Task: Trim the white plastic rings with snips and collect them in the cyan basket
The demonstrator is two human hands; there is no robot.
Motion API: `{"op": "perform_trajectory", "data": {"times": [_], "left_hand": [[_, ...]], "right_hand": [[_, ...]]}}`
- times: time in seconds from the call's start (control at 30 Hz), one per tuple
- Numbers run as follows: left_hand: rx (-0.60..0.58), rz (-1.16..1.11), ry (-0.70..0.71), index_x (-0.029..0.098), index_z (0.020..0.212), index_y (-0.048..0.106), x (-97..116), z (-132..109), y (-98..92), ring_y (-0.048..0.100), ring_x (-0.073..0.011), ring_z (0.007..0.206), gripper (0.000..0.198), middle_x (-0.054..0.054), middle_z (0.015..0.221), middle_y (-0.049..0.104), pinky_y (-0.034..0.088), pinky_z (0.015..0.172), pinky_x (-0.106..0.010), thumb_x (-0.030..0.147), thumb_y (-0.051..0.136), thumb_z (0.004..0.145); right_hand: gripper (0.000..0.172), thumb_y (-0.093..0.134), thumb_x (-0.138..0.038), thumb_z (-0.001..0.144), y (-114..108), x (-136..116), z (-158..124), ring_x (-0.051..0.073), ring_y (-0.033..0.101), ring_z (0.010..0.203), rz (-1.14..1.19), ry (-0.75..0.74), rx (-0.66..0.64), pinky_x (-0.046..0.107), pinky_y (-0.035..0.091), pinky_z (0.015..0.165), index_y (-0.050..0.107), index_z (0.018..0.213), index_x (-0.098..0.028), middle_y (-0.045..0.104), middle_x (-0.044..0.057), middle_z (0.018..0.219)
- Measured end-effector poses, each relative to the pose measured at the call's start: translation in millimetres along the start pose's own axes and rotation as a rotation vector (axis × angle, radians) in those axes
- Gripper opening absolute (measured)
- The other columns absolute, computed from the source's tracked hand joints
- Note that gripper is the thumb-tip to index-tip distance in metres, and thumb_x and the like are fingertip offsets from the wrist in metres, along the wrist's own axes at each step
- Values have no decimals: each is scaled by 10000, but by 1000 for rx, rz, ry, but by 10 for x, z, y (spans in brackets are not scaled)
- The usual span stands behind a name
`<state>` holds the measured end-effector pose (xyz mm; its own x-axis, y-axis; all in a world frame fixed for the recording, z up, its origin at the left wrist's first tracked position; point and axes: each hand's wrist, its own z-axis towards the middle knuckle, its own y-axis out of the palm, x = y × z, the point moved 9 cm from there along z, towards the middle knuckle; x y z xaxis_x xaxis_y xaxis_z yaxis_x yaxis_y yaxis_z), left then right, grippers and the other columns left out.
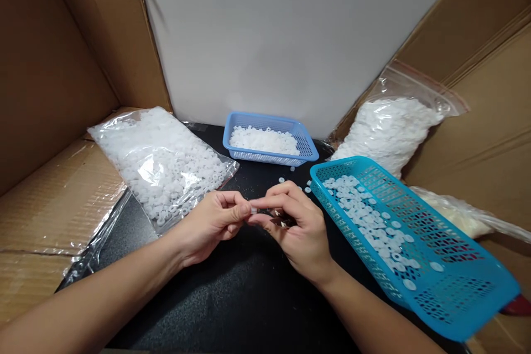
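Note:
My left hand (213, 224) and my right hand (302, 232) meet over the black tabletop, fingertips close together. Between them is a small whitish plastic piece (253, 211), mostly covered by the fingers. The left thumb and index finger pinch it from one side, while the right thumb and fingertips close on it from the other. Something dark and shiny shows under the curled right fingers; I cannot make out what it is. Just right of my right hand stands a turquoise basket (456, 298) with many white plastic discs (373, 221), some with a centre hole.
A blue basket (269, 157) of small white rings sits at the back. To the left lies a clear bag (166, 166) full of white rings. Another filled bag (385, 127) leans at the back right, and a cream-coloured bag (456, 213) lies behind the turquoise basket. Cardboard walls flank the table.

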<state>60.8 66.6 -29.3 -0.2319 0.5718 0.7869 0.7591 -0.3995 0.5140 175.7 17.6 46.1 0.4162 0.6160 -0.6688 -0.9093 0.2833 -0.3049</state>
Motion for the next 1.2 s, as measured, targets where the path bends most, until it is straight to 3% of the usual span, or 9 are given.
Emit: {"op": "perform_trajectory", "data": {"times": [0.27,0.5,0.67,0.87,1.03,1.2], "left_hand": [[-40,-8,18,102,642,679,33,-25,47,347,-14,436,427,20,529,548,180,410,-140,404,974,577],[-113,59,-4,98,862,792,1,-37,95,291,-7,460,404,15,611,549,135,427,-167,445,913,694],[-92,147,37,102,686,720,35,-36,74,245,-31,450,451,56,484,399,111,431,-205,522,882,707],[-32,261,134,126,663,666,137,-35,36,248,-45,460,462,60,489,398,128,439,-215,538,866,716],[-10,275,187,128,692,659,161,-36,14,279,-47,453,490,57,488,427,136,433,-207,568,875,684],[-33,258,174,133,736,673,136,-47,49,262,-45,439,493,68,466,408,133,426,-202,586,863,693]], "right_hand": [[35,790,-248,856,8,137,-19,67,530,661,152,171,25,175,428,545,784,880,-223,572,-3,808],[43,771,-270,871,43,255,-58,87,577,673,221,263,9,212,474,572,794,885,-236,568,7,830],[47,763,-261,870,25,248,-36,92,546,666,166,253,4,212,454,559,788,889,-226,579,15,819],[66,764,-173,851,15,152,-23,77,511,664,120,182,18,199,397,543,761,895,-221,581,2,824],[44,799,-236,824,105,291,-81,61,437,614,267,333,-1,198,347,521,764,842,-217,547,-10,808],[134,824,-329,803,196,456,-179,89,475,686,450,458,1,224,395,605,764,830,-212,539,3,841]]}}
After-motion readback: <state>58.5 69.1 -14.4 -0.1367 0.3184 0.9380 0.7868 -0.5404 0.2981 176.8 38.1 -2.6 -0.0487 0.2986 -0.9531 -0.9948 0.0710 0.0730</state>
